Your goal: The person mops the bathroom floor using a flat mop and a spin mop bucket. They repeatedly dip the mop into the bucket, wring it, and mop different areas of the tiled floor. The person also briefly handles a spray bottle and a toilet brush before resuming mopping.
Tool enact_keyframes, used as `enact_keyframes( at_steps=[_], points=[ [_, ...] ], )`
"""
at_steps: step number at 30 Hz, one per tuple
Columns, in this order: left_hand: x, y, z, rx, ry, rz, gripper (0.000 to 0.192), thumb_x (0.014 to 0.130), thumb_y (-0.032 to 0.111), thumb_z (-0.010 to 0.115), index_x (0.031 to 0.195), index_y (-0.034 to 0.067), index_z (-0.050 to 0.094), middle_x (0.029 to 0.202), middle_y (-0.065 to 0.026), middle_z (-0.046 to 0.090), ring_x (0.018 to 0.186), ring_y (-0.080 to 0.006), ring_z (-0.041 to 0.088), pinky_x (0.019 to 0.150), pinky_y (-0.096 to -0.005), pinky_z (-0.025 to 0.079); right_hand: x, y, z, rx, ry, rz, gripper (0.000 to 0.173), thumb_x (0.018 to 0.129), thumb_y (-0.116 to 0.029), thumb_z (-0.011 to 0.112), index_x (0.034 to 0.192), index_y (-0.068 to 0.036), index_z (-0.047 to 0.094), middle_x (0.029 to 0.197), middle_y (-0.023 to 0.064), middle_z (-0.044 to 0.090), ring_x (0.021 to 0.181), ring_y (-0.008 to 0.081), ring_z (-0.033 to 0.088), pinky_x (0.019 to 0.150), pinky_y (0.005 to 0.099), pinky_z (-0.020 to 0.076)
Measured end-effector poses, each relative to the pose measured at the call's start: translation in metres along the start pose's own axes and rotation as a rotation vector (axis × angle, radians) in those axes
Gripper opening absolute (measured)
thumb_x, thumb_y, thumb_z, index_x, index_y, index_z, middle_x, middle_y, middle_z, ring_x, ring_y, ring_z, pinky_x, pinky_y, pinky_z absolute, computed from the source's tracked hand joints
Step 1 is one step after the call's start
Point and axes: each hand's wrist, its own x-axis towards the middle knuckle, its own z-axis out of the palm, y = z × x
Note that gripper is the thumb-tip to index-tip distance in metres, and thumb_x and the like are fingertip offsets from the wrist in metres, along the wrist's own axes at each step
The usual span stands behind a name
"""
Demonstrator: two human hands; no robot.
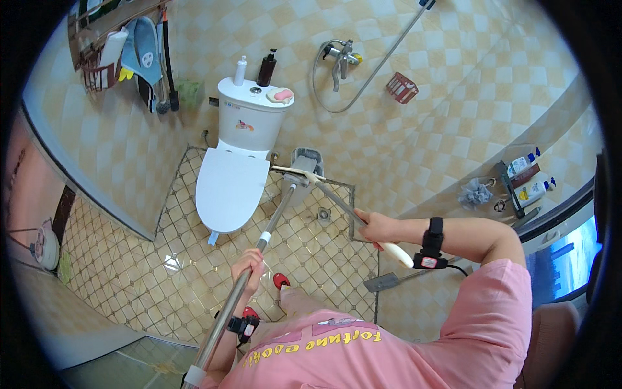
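Observation:
My left hand (249, 267) is closed around the long metal pole (277, 214) of a mop, which slants from the bottom edge up to a grey container (310, 155) beside the toilet. In my right hand (381, 226) is a squeegee (342, 202) with a grey shaft and a white grip end. Its cream blade (291, 170) lies across the front of the container, right by the top of the mop pole. The mop's head is largely hidden there, so I cannot tell whether blade and mop touch.
A white toilet (232, 189) with closed lid stands left of the container. Bottles and a soap dish (280, 95) sit on its tank. A floor drain (324, 214) lies in the tiles. A flat grey tool head (382, 282) is by the right wall, below a shelf (510, 189) of bottles.

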Motion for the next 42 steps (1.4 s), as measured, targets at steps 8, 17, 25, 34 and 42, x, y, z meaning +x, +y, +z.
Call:
enact_keyframes(
  at_steps=[8, 17, 25, 34, 42],
  points=[
    [-0.012, -0.014, -0.008, -0.016, 0.075, -0.033, 0.024, 0.076, 0.004, 0.057, 0.058, 0.005, 0.042, 0.061, -0.0050, 0.049, 0.071, -0.0222, 0.050, 0.070, -0.0333, 0.041, -0.008, -0.034, -0.001, -0.137, -0.021, 0.125, 0.070, 0.078, -0.005, 0.034, 0.141, -0.025, 0.011, 0.060, 0.0067, 0.048, 0.044, 0.0173, 0.049, 0.038, 0.0340, 0.0436],
    [-0.014, -0.022, 0.001, -0.046, 0.105, -0.031, 0.022, 0.075, 0.000, 0.055, 0.059, 0.006, 0.042, 0.061, -0.0054, 0.049, 0.068, -0.0225, 0.049, 0.068, -0.0336, 0.041, 0.096, -0.010, -0.008, -0.071, 0.042, 0.126, 0.072, 0.076, -0.003, 0.037, 0.141, -0.021, 0.012, 0.061, 0.0080, 0.050, 0.044, 0.0188, 0.049, 0.037, 0.0352, 0.0425],
    [-0.002, -0.013, -0.007, -0.038, 0.106, -0.074, 0.022, 0.070, 0.002, 0.057, 0.057, 0.006, 0.039, 0.062, -0.0067, 0.048, 0.068, -0.0243, 0.050, 0.068, -0.0346, 0.041, 0.232, 0.040, -0.023, -0.136, -0.018, -0.014, 0.074, 0.077, -0.005, 0.038, 0.141, -0.019, 0.003, 0.061, 0.0080, 0.047, 0.045, 0.0181, 0.047, 0.039, 0.0345, 0.0417],
    [0.007, -0.007, -0.002, -0.036, 0.130, -0.126, 0.022, 0.067, 0.000, 0.058, 0.056, 0.005, 0.040, 0.058, -0.0055, 0.048, 0.063, -0.0232, 0.050, 0.066, -0.0351, 0.044, 0.291, 0.051, -0.042, -0.046, 0.023, 0.011, 0.079, 0.076, -0.003, 0.038, 0.141, -0.018, -0.004, 0.065, 0.0117, 0.052, 0.045, 0.0203, 0.049, 0.038, 0.0365, 0.0421],
    [0.005, -0.002, 0.003, 0.001, 0.091, -0.178, 0.022, 0.072, 0.011, 0.056, 0.057, 0.006, 0.041, 0.059, -0.0058, 0.047, 0.069, -0.0236, 0.048, 0.065, -0.0355, 0.042, 0.337, 0.083, -0.058, 0.124, 0.051, -0.026, 0.076, 0.077, -0.002, 0.042, 0.142, -0.018, 0.005, 0.064, 0.0105, 0.051, 0.045, 0.0191, 0.047, 0.038, 0.0349, 0.0409]
  ],
)
